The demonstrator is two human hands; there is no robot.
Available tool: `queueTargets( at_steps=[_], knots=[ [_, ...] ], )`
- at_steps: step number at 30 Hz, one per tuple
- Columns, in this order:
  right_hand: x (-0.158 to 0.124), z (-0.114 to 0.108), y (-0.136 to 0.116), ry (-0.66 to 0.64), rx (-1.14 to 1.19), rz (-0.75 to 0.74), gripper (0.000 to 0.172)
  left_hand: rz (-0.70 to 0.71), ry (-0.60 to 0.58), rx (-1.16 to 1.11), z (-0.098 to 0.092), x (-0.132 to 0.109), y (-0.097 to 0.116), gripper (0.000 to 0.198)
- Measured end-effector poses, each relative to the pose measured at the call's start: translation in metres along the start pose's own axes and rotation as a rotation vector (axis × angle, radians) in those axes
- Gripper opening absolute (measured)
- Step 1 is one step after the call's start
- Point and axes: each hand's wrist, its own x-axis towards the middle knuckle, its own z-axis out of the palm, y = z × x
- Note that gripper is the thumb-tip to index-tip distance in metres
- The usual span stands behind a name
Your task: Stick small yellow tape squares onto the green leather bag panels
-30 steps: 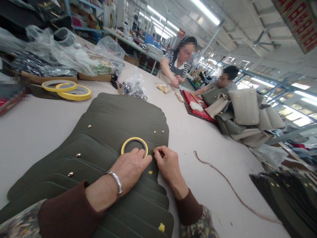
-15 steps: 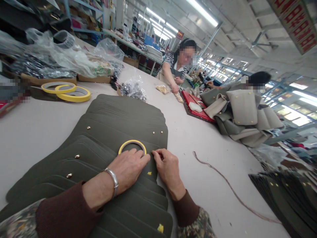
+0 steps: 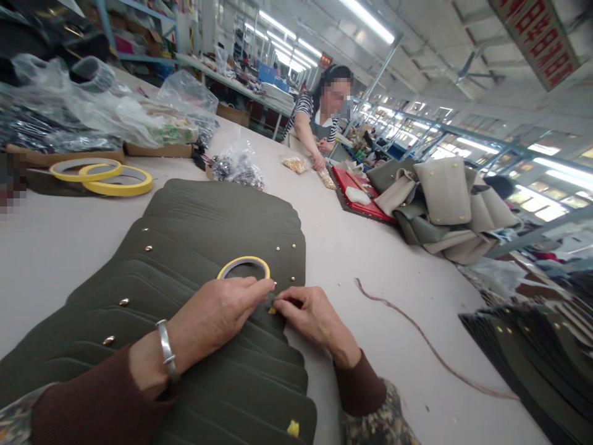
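Dark olive leather panels [image 3: 185, 247] lie overlapped in a fanned stack in front of me, with small gold studs along both sides. My left hand [image 3: 217, 312] is over them, curled on the near side of a yellow tape roll [image 3: 245, 259]; its lower part is hidden by the fingers. My right hand [image 3: 310, 312] is closed in a pinch at the panels' right edge, its fingertips at a small yellow tape piece [image 3: 272, 311]. The tips of both hands nearly meet. Another yellow tape scrap [image 3: 293, 428] sticks to a lower panel.
Two more tape rolls [image 3: 118, 180] lie at left, before plastic bags [image 3: 102, 111]. A co-worker [image 3: 303, 120] leans over the far side near bags of gold studs [image 3: 295, 164]. Leather pieces [image 3: 445, 191] are heaped at right. A brown cord [image 3: 417, 330] and dark panels [image 3: 523, 346] lie nearer.
My right fingertips have come down onto the yellow tape piece on the panel. My left hand has flattened a little over the roll. The view has shifted slightly right.
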Motion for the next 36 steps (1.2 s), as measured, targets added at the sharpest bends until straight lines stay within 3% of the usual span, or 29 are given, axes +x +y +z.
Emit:
queueTargets(
  at_steps=[4, 11, 18, 21, 23, 28, 31, 33, 36],
  knots=[
    [0.001, 0.005, -0.005, 0.252, 0.169, -0.071, 0.018, -0.041, 0.039, 0.004, 0.005, -0.001, -0.004, 0.042],
    [0.005, 0.020, -0.014, 0.323, 0.005, -0.374, 0.013, -0.055, 0.036, 0.076, 0.007, -0.002, 0.000, 0.038],
    [0.006, 0.028, -0.012, 0.441, -0.173, -0.403, 0.015, -0.077, 0.004, 0.026, 0.001, 0.001, 0.003, 0.021],
    [0.006, 0.029, -0.017, 0.467, -0.117, -0.310, 0.015, -0.118, -0.013, 0.022, -0.001, 0.003, 0.003, 0.020],
    [0.007, 0.030, -0.024, 0.454, 0.027, -0.166, 0.012, -0.120, 0.006, 0.018, -0.001, 0.004, 0.003, 0.020],
    [0.017, 0.031, -0.032, 0.314, 0.608, 0.256, 0.013, -0.060, 0.186, 0.010, 0.002, 0.004, 0.004, 0.019],
    [0.024, 0.024, -0.021, 0.381, 0.667, 0.381, 0.018, -0.041, 0.239, 0.008, 0.003, 0.002, 0.007, 0.018],
    [0.026, 0.017, -0.010, 0.399, 0.622, 0.434, 0.021, -0.059, 0.173, 0.062, 0.003, 0.001, 0.008, 0.016],
    [0.025, 0.010, 0.002, 0.275, 0.513, 0.399, 0.023, -0.133, -0.019, 0.185, 0.002, 0.003, 0.008, 0.013]
  ],
)
